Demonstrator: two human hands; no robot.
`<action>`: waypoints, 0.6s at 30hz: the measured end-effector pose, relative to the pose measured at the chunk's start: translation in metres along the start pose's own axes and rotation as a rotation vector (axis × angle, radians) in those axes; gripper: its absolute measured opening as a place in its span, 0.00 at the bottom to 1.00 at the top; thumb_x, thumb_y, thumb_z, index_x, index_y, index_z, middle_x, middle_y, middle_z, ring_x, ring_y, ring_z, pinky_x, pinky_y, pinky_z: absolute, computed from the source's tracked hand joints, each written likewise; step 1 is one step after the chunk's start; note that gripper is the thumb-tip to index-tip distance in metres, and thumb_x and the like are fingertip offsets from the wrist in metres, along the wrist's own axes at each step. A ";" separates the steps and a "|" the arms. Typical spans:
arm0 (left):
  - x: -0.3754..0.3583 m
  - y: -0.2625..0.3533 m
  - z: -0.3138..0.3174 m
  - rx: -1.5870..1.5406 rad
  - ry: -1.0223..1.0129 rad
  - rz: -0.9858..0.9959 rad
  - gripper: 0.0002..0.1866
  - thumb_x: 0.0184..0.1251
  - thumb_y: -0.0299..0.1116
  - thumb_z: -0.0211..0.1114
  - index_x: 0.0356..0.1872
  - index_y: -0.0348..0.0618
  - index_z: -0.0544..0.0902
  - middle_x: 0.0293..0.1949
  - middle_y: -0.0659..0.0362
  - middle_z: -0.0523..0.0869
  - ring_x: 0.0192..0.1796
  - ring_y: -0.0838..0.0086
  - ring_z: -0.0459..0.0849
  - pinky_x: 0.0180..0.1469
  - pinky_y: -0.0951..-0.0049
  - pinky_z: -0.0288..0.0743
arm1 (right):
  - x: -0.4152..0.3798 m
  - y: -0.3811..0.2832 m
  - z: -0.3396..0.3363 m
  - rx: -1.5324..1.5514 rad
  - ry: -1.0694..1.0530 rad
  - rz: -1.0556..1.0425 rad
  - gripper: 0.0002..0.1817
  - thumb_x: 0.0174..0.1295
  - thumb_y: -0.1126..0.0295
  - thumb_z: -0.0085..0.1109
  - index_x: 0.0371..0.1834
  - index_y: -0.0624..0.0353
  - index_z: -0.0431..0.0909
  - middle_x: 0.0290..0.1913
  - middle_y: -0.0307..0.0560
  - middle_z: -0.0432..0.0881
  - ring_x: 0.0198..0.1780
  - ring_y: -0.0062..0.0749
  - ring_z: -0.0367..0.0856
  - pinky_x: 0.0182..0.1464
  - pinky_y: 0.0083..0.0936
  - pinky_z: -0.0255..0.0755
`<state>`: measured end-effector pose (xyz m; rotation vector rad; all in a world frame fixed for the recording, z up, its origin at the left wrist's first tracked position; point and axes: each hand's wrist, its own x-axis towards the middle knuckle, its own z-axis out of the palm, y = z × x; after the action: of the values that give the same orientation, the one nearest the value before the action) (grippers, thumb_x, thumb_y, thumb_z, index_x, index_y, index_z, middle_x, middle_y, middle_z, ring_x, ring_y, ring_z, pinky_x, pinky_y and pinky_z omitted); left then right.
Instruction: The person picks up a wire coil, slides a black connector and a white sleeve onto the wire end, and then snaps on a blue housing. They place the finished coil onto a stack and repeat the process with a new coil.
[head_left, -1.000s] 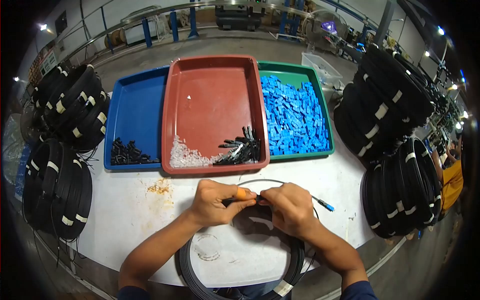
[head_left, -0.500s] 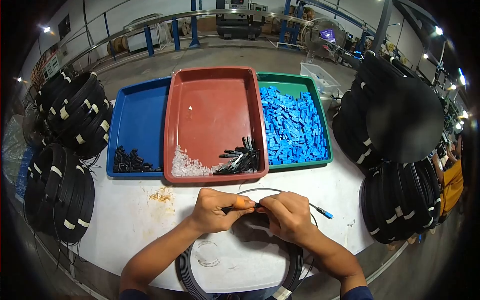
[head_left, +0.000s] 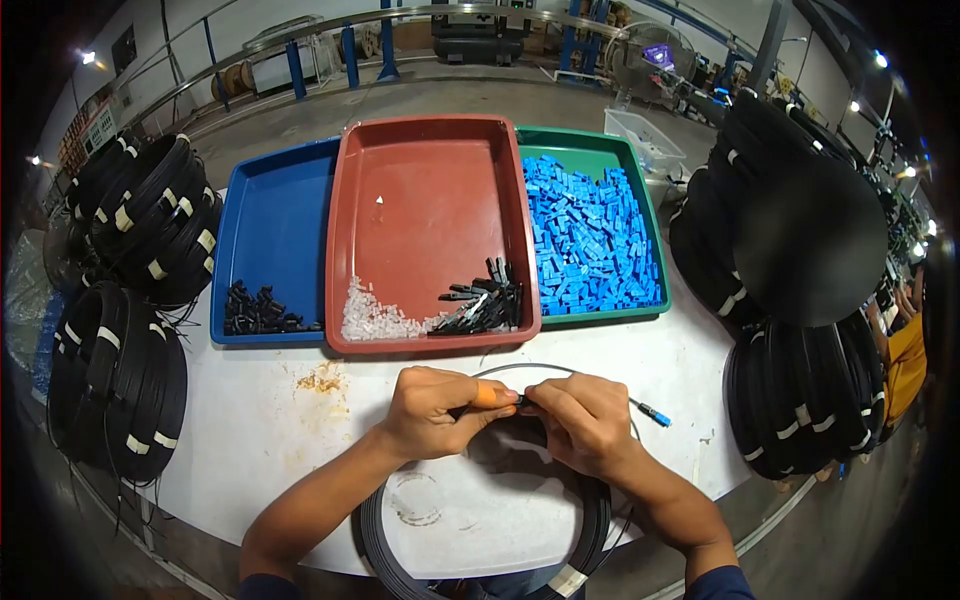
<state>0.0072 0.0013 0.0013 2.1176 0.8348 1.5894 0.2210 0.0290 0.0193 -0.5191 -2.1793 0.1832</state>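
My left hand and my right hand meet above the near middle of the table. Both pinch a small black connector part on a black cable, mostly covered by the fingers. Orange tape wraps a digit of my left hand. Under my hands lies a coil of black cable with a white label band. Beyond my right hand, a cable end with a blue-tipped connector rests on the white tabletop.
A red tray holds clear pieces and black parts. It stands between a blue tray with small black parts and a green tray full of blue connectors. Cable coils are stacked left, more coils right.
The whole view has shifted slightly, with the trays now higher in the picture. My hands keep their pinch on the black connector part, the fingertips having moved slightly.
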 end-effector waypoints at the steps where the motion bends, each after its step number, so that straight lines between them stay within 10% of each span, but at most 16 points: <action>1: 0.000 0.000 -0.001 0.003 -0.009 -0.011 0.11 0.47 0.15 0.76 0.33 0.37 0.89 0.31 0.50 0.92 0.30 0.63 0.92 0.34 0.72 0.86 | -0.001 0.000 0.002 -0.100 0.020 -0.092 0.14 0.49 0.83 0.68 0.40 0.63 0.82 0.26 0.46 0.81 0.25 0.40 0.81 0.26 0.34 0.74; 9: 0.000 -0.002 -0.002 0.205 -0.145 0.249 0.09 0.49 0.17 0.75 0.33 0.37 0.89 0.34 0.52 0.92 0.32 0.66 0.92 0.38 0.70 0.88 | -0.003 0.004 0.001 0.328 -0.115 0.338 0.10 0.50 0.82 0.71 0.37 0.62 0.85 0.28 0.49 0.83 0.27 0.39 0.82 0.30 0.30 0.73; 16: -0.001 -0.002 -0.002 -0.004 -0.066 0.015 0.09 0.50 0.18 0.76 0.35 0.37 0.89 0.34 0.51 0.92 0.31 0.65 0.92 0.36 0.71 0.88 | -0.004 0.005 0.005 -0.056 0.023 -0.069 0.12 0.46 0.83 0.74 0.35 0.63 0.84 0.28 0.46 0.86 0.23 0.34 0.83 0.24 0.27 0.73; 18: -0.003 -0.007 -0.003 0.198 -0.126 0.233 0.09 0.50 0.20 0.75 0.35 0.37 0.89 0.34 0.52 0.92 0.28 0.67 0.91 0.33 0.72 0.86 | -0.006 0.007 0.006 -0.060 -0.007 -0.069 0.12 0.47 0.84 0.74 0.36 0.63 0.85 0.28 0.46 0.86 0.23 0.34 0.83 0.25 0.27 0.74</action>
<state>0.0020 0.0045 -0.0040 2.5062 0.7539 1.5152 0.2214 0.0331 0.0094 -0.4762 -2.2113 0.0828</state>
